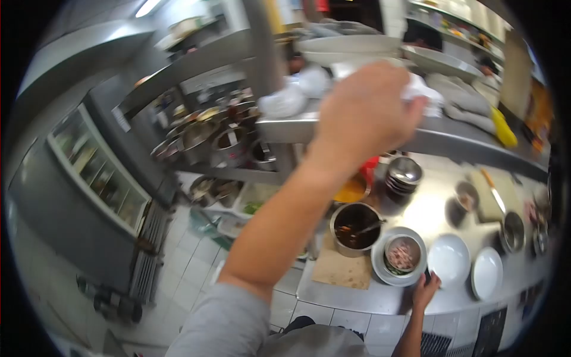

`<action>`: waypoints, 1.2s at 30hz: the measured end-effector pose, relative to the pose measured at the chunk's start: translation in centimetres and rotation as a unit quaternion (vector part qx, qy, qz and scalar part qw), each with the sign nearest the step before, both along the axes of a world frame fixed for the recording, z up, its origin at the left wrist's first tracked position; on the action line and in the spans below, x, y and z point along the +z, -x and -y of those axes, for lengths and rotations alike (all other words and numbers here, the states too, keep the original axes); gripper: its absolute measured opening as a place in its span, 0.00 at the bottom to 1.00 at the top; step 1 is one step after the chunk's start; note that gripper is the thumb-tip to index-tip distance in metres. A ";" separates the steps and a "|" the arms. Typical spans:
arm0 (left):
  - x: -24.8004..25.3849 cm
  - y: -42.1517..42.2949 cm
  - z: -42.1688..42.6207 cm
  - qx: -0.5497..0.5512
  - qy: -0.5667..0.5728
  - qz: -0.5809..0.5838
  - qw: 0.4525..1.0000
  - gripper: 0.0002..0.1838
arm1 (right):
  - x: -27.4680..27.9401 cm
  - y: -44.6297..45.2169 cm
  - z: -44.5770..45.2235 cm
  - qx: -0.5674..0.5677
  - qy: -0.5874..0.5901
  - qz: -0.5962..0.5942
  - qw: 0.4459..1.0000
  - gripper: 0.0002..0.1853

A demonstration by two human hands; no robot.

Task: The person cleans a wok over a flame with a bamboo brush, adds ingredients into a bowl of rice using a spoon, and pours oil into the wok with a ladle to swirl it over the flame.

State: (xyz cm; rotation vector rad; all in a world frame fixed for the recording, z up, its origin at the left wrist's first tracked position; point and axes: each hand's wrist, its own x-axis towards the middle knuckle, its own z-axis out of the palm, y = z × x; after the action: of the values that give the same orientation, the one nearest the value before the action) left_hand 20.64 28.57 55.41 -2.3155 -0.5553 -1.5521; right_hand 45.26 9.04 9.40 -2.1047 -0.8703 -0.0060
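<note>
My left hand point(372, 107) is raised in front of the steel shelf, slightly blurred, with its fingers curled in. Crumpled white plastic or cloth point(425, 95) shows just beside it; what the fingers hold, if anything, is hidden. Down at the counter's front edge, my right hand point(426, 290) has its fingers at the near rim of a white plate point(448, 260). Left of that plate, a metal bowl of chopped pinkish food point(402, 254) sits on another white plate point(380, 271). A third white plate point(486, 273) lies to the right.
A steel pot of dark sauce point(355, 229) with a ladle stands by a brown board point(339, 268). Stacked metal bowls point(404, 175) are behind. A knife point(493, 190) lies on a cutting board point(480, 199). The steel shelf edge point(464, 143) crosses above the counter.
</note>
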 end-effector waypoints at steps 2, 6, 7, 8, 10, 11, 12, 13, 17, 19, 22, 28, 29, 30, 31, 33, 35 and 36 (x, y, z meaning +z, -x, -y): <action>-0.3 0.0 -0.3 0.011 -0.012 -0.005 1.000 0.14 | 0.5 -0.1 0.1 0.008 0.015 0.003 1.000 0.20; 0.0 0.4 0.9 0.027 0.039 -0.004 0.999 0.14 | 1.1 0.7 0.5 -0.012 -0.023 0.061 0.998 0.25; 0.1 0.5 1.1 0.022 0.065 -0.004 0.998 0.13 | 1.5 1.0 0.5 -0.011 -0.027 0.068 0.997 0.25; 0.2 0.6 1.3 0.013 0.092 -0.004 0.996 0.13 | 2.0 1.4 0.8 -0.005 -0.058 0.030 0.998 0.25; 0.2 0.6 1.2 0.003 0.081 0.004 0.997 0.13 | 2.6 1.7 1.8 -0.002 -0.069 -0.004 0.998 0.25; 0.1 0.4 1.0 -0.002 0.071 0.002 0.997 0.13 | 2.3 2.2 2.0 0.012 -0.120 0.016 0.993 0.24; -0.2 0.4 0.7 -0.028 0.035 0.026 0.999 0.11 | 2.1 2.6 2.5 0.041 -0.107 -0.013 0.993 0.22; -0.3 0.2 0.5 -0.052 0.026 0.028 0.998 0.11 | 2.1 3.2 3.0 0.068 -0.096 -0.042 0.992 0.21; -0.1 0.6 0.0 -0.056 0.031 0.010 0.998 0.10 | 7.3 11.0 3.8 0.103 -0.087 -0.150 0.979 0.18; -0.1 0.5 -0.1 -0.053 0.047 -0.009 0.997 0.10 | 7.4 14.1 4.2 0.153 -0.076 -0.135 0.976 0.18; 0.5 0.6 -0.2 -0.044 0.073 -0.081 0.993 0.15 | 8.8 19.0 5.0 0.185 -0.003 -0.170 0.968 0.17; 0.3 1.0 0.1 -0.061 0.023 -0.065 0.996 0.12 | 8.9 26.9 8.9 0.176 0.150 -0.187 0.955 0.20; 0.3 1.1 0.1 -0.065 0.024 -0.071 0.995 0.12 | 8.5 28.1 9.8 0.144 0.143 -0.198 0.959 0.20; 0.4 1.2 0.2 -0.068 0.027 -0.077 0.994 0.12 | 8.3 29.3 10.8 0.125 0.159 -0.207 0.957 0.20; 0.6 1.4 0.2 -0.099 0.028 -0.082 0.991 0.12 | 8.1 30.5 11.9 0.107 0.177 -0.215 0.954 0.20; 0.7 1.6 0.4 -0.095 0.054 -0.076 0.991 0.14 | 7.3 32.8 14.1 0.061 0.193 -0.230 0.952 0.20; 0.9 1.8 0.4 -0.105 0.079 -0.094 0.987 0.15 | 6.6 35.2 16.5 0.019 0.231 -0.215 0.949 0.20; 1.0 1.9 0.3 -0.091 0.091 -0.106 0.986 0.17 | 6.8 36.5 17.4 -0.007 0.227 -0.263 0.938 0.20</action>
State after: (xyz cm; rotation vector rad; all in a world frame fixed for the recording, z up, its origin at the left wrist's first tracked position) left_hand 18.76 28.30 56.39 -2.6964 -0.4615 -1.3526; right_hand 8.80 -8.36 16.23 -2.3580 -0.5579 0.7841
